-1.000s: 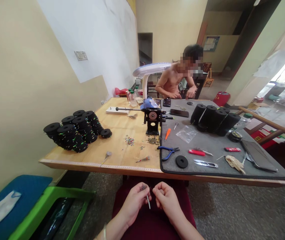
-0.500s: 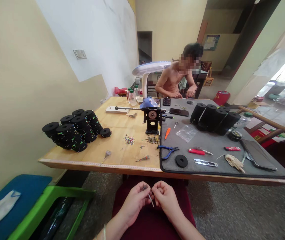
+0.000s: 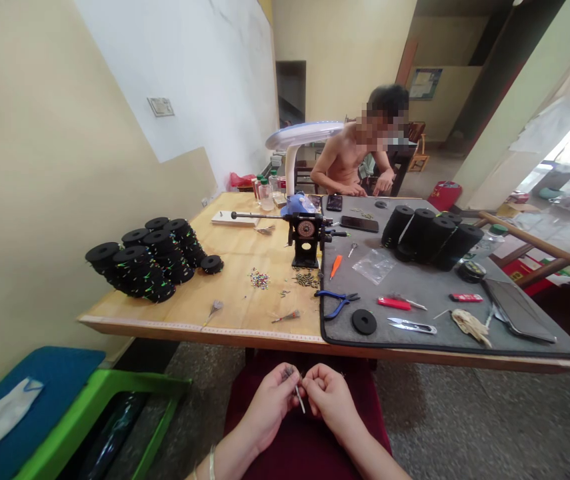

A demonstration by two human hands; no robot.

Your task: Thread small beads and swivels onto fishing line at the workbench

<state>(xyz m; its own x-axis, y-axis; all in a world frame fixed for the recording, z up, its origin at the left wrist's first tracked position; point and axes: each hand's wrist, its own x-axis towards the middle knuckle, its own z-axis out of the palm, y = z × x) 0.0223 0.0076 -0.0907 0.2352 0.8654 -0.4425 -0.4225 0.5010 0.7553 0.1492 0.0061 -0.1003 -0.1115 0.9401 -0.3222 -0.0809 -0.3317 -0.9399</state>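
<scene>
Below the table's front edge, over my lap, my left hand (image 3: pixel 269 403) and my right hand (image 3: pixel 332 399) are held close together, fingers curled. A thin pale stick-like piece (image 3: pixel 297 396) hangs between the two pinches; my left fingers also pinch a small dark bit (image 3: pixel 287 372) at its top. What my right fingertips grip is too small to name. The nearest things on the table are a black disc (image 3: pixel 363 322), blue-handled pliers (image 3: pixel 337 302) and a small float-like piece (image 3: pixel 286 317).
On the wooden table (image 3: pixel 165 319) lie a grey mat (image 3: pixel 425 287), a hand-crank winder (image 3: pixel 306 235), stacked black spools at left (image 3: pixel 142 260) and at right (image 3: pixel 429 233), snips (image 3: pixel 411 326), a red tool (image 3: pixel 393 304) and a tablet (image 3: pixel 517 308). A person sits at the far end. A green and blue bench (image 3: pixel 65 407) stands left.
My hands have closed the gap between them and now almost touch. The pale stick has tilted slightly. Nothing on the table has moved.
</scene>
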